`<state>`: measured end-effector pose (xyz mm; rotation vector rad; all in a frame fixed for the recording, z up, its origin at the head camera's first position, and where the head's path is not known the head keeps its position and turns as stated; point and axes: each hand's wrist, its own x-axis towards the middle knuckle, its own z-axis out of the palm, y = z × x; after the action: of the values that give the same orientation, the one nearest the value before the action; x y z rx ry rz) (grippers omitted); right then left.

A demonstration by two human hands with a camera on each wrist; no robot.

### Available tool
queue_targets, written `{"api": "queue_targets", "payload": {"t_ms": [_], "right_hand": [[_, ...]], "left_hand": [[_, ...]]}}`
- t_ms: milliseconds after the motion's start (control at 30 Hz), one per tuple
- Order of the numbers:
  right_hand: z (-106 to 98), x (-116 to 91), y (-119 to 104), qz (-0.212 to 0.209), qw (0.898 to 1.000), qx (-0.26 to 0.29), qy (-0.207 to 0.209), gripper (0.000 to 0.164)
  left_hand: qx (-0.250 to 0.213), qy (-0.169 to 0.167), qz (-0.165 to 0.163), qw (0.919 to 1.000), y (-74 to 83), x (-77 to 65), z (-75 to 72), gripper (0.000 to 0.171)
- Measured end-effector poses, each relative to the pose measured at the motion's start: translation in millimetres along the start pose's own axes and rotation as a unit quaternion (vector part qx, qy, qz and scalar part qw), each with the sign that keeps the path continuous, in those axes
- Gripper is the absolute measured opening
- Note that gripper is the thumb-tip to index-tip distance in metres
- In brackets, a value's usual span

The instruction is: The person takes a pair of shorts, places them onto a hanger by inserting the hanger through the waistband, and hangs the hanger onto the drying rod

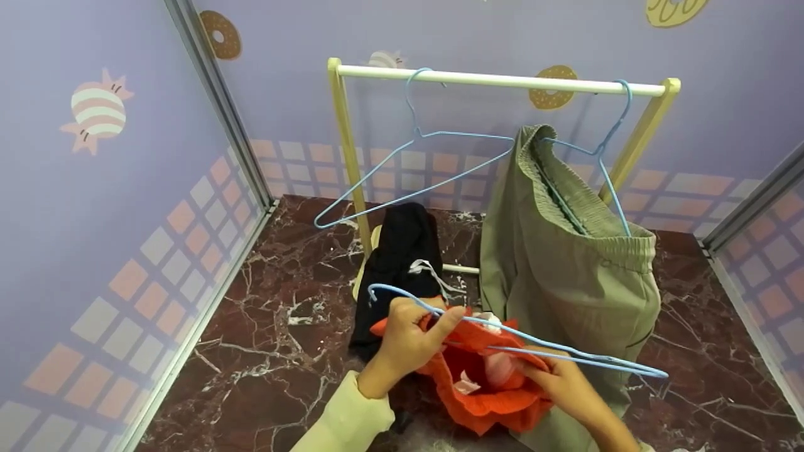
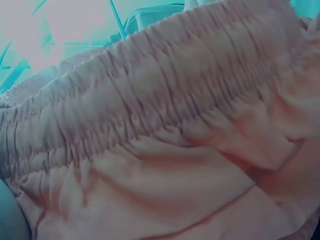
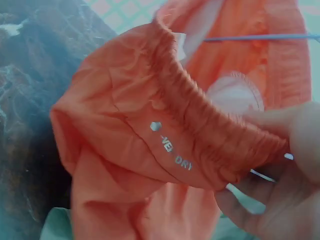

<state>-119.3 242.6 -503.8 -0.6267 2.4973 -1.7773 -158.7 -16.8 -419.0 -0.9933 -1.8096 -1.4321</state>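
Note:
A pair of orange shorts [image 1: 461,402] hangs between my two hands, its elastic waistband spread open. White labels or lining show inside. My left hand [image 1: 405,336] grips a blue wire clothes hanger [image 1: 571,351] near its hook, thumb along the wire, with the waistband gathered at the fingers. The hanger's hook points left, and its lower wire passes into the waist opening. On the other side, my right hand [image 1: 565,383] pinches the waistband, thumb inside. Pale lettering marks the shorts [image 3: 115,115] in the right wrist view. Gathered waistband fabric [image 2: 150,95] fills the left wrist view.
A rack with a white rail [image 1: 502,80] stands ahead. From it hang a bare blue hanger [image 1: 377,216] and khaki trousers [image 1: 565,282] on another hanger [image 1: 612,138]. Black clothing [image 1: 402,251] with white drawstrings is at the rack's left. The floor [image 1: 264,351] is dark red marble.

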Motion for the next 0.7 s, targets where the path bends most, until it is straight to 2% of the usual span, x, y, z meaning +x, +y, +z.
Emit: {"api": "queue_targets", "payload": {"t_ms": [167, 267, 467, 700], "right_hand": [[-15.3, -3.3, -6.9, 0.049, 0.999, 0.014, -0.004, 0.017], [-21.7, -4.4, -10.0, 0.054, 0.999, 0.006, -0.005, 0.016], [-33.5, -7.6, -18.2, 0.051, 0.998, 0.032, -0.012, 0.019], [-49.3, -12.7, -30.9, 0.095, 0.994, 0.053, 0.013, 0.024]], "left_hand": [[-0.001, -0.002, 0.004, 1.0000, -3.3, -0.1, -3.4, 0.047], [-0.002, -0.003, 0.004, 1.0000, -4.8, -0.4, -5.0, 0.047], [-0.005, -0.001, 0.002, 1.0000, -6.2, -1.3, -8.9, 0.045], [0.030, -0.001, 0.015, 0.9994, -9.6, -1.4, -14.0, 0.045]]}}
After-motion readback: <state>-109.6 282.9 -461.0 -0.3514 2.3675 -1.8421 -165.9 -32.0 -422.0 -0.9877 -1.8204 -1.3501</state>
